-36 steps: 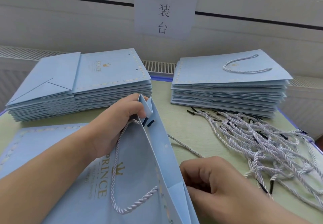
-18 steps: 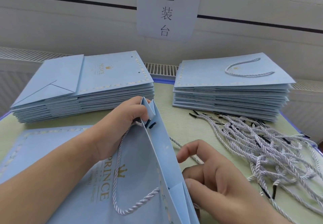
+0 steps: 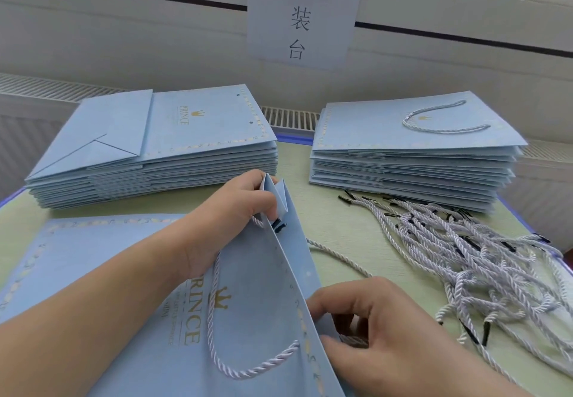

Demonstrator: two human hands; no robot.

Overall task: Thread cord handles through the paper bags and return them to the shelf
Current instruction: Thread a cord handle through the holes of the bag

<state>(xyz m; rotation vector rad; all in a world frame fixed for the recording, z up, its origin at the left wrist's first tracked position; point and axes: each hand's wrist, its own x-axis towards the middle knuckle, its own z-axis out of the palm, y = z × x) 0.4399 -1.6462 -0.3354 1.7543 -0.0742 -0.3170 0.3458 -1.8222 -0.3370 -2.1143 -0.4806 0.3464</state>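
A light blue paper bag [image 3: 254, 288] printed PRINCE lies in front of me with its mouth edge lifted. One white cord handle [image 3: 217, 334] hangs looped on its near face. My left hand [image 3: 229, 213] pinches the bag's top corner fold. At the bag's lower edge my right hand [image 3: 366, 331] pinches a second white cord [image 3: 338, 257]; that cord trails away over the table. The cord's end is hidden under my fingers.
A stack of bags without handles [image 3: 161, 148] sits at the back left. A stack with cord handles [image 3: 412, 151] sits at the back right. Several loose white cords [image 3: 483, 260] lie heaped on the green table [image 3: 335, 223] at right. A paper sign [image 3: 304, 15] hangs on the wall.
My right hand has curled its fingers in against the bag's lower edge, closing on the cord. My left hand has stayed on the bag's top corner.
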